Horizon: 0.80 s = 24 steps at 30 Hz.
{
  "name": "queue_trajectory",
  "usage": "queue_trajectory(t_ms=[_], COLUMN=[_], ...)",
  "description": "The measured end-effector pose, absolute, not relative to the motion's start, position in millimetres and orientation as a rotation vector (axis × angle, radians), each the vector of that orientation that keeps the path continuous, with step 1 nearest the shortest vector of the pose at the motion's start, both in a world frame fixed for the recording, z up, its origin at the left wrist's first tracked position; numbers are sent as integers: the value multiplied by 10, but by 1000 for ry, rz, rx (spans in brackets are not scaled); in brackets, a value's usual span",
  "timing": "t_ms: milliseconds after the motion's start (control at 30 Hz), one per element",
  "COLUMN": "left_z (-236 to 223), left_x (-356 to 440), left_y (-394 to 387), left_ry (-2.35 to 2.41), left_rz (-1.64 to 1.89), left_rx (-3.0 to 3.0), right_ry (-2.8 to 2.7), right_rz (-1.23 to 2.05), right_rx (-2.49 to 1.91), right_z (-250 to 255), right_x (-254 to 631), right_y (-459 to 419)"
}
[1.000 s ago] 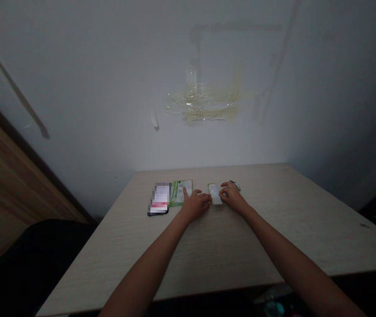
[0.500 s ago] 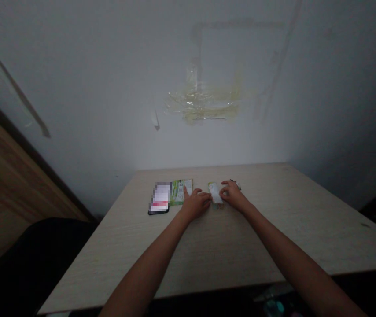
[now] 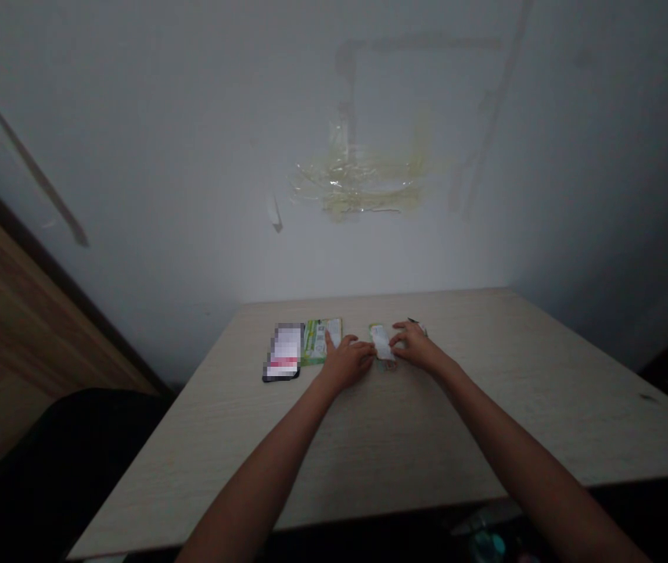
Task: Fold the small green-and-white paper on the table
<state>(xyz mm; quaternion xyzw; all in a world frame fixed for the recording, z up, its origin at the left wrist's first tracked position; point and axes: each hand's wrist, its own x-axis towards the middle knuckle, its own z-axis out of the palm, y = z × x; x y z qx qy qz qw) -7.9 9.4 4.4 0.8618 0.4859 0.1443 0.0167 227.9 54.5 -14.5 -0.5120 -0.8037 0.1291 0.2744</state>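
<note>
A small white packet with a green edge (image 3: 382, 342) lies on the table between my two hands. My left hand (image 3: 350, 362) rests low over the table, thumb spread away and fingers stretched out, their tips touching the packet's left edge. At its right edge, the thumb and forefinger of my right hand (image 3: 414, 345) close on the packet, while the other fingers are bent and apart. Left of my left hand, partly behind its thumb, lies a green and white printed packet (image 3: 315, 341). A dark-edged item (image 3: 419, 324) shows behind my right hand, mostly hidden.
A phone-like black-edged device (image 3: 283, 352) with a blurred screen lies beside the green packet. The pale wooden table (image 3: 228, 438) meets a wall with peeling clear tape (image 3: 363, 188). A dark rounded shape (image 3: 64, 461) stands left of the table, near wooden boards (image 3: 11, 313).
Both hands stay almost where they were, at the white packet's edges. The view has shifted very slightly, and the packet lies much the same.
</note>
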Motion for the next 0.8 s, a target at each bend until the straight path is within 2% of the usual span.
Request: queue_trajectory(t_ms=[800], left_z=[-4], left_x=[-113], left_y=[117], left_ry=[1471], left_rz=[503], left_rx=[2651], right_ry=[-2286], right_rz=[517], right_rx=[-1339], right_z=[-105], right_x=[2383], right_y=[481])
